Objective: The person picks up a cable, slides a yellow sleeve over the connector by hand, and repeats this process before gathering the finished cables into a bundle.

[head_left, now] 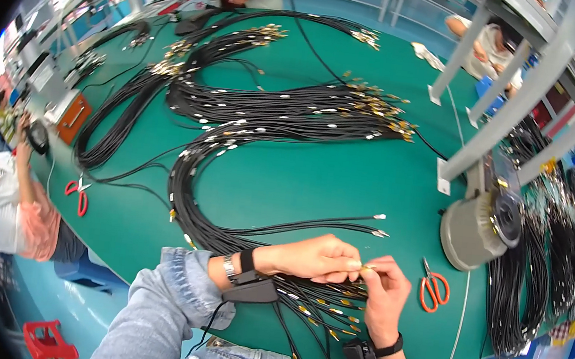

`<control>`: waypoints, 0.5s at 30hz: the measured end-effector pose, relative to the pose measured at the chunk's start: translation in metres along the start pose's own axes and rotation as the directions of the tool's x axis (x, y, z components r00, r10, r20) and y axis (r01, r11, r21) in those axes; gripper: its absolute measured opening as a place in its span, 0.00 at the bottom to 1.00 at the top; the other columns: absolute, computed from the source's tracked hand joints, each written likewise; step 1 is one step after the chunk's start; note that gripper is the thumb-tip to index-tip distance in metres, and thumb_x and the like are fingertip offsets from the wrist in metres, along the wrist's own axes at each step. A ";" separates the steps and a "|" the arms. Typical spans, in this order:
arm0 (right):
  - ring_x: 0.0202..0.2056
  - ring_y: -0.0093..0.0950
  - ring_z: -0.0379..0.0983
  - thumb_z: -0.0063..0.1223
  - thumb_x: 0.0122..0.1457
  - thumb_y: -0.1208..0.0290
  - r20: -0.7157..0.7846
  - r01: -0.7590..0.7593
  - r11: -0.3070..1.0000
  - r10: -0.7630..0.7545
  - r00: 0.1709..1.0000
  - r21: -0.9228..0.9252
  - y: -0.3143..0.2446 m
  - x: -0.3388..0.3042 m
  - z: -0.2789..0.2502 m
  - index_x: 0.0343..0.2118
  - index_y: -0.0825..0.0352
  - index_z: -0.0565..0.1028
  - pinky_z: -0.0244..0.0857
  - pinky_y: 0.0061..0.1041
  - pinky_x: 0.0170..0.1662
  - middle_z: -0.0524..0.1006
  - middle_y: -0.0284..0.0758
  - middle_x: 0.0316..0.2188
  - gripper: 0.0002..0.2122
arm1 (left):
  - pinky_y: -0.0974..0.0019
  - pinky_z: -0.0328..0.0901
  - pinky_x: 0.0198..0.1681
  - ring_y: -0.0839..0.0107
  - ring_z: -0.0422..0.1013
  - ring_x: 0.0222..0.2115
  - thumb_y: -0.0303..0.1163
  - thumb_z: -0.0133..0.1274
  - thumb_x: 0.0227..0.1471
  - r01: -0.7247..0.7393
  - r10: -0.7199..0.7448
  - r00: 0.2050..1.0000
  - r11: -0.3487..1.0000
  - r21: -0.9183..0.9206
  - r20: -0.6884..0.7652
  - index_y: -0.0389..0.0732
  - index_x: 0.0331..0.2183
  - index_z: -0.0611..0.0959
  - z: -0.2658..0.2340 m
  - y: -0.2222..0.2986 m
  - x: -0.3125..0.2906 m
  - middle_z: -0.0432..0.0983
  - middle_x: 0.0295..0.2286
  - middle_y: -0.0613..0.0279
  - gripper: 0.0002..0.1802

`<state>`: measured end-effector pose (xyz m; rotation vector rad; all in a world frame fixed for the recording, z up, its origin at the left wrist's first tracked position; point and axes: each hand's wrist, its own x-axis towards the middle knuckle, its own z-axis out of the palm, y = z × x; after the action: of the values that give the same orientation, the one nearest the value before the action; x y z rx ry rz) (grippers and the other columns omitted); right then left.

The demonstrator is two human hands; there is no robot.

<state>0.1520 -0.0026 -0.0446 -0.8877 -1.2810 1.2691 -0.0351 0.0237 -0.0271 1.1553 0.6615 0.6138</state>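
My left hand (321,257) and my right hand (387,291) meet at the near edge of the green table, fingertips pinched together. Between them is a small gold-coloured connector (367,268), which looks like the end of a black cable; most of it is hidden by the fingers. Under and beside my hands lies a thick bundle of black cables (187,193) that curves in from the far side. Its near ends, tipped with yellow and white pieces (321,309), fan out below my hands. Two or three cables with white tips (376,225) lie just beyond my left hand.
Orange-handled scissors (434,292) lie right of my right hand; red-handled scissors (79,193) lie far left. More cable bundles (274,107) cover the table's middle. A grey motor housing (473,229) and metal posts (523,100) stand at right, near hanging cables (516,291). People sit around.
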 end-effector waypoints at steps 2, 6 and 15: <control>0.31 0.22 0.69 0.55 0.53 0.82 0.035 0.035 0.998 -0.033 0.999 -0.054 -0.002 -0.001 -0.002 0.28 0.72 0.75 0.64 0.19 0.36 0.74 0.34 0.30 0.01 | 0.78 0.49 0.14 0.86 0.54 0.11 0.40 0.42 0.63 0.007 0.007 0.989 0.995 -0.097 0.145 0.36 0.30 0.76 -0.006 -0.004 -0.001 0.60 0.12 0.75 0.17; 0.31 0.22 0.69 0.53 0.54 0.83 0.157 0.227 0.954 -0.198 0.968 -0.193 -0.003 -0.002 -0.004 0.29 0.72 0.75 0.64 0.19 0.36 0.75 0.34 0.30 0.01 | 0.79 0.48 0.13 0.87 0.53 0.11 0.41 0.43 0.63 0.037 0.015 0.961 0.983 -0.182 0.275 0.36 0.30 0.75 -0.012 -0.007 -0.004 0.59 0.12 0.76 0.18; 0.30 0.19 0.67 0.48 0.58 0.81 -0.066 -0.017 0.997 0.012 0.998 -0.079 -0.013 0.009 0.002 0.32 0.73 0.75 0.61 0.17 0.35 0.74 0.33 0.30 0.04 | 0.78 0.51 0.15 0.86 0.56 0.13 0.39 0.43 0.62 0.008 -0.009 1.000 0.999 0.052 0.008 0.36 0.32 0.76 -0.006 -0.006 0.002 0.64 0.14 0.74 0.16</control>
<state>0.1507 0.0038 -0.0305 -0.9885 -1.2821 1.1973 -0.0374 0.0272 -0.0342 1.2022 0.6779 0.5873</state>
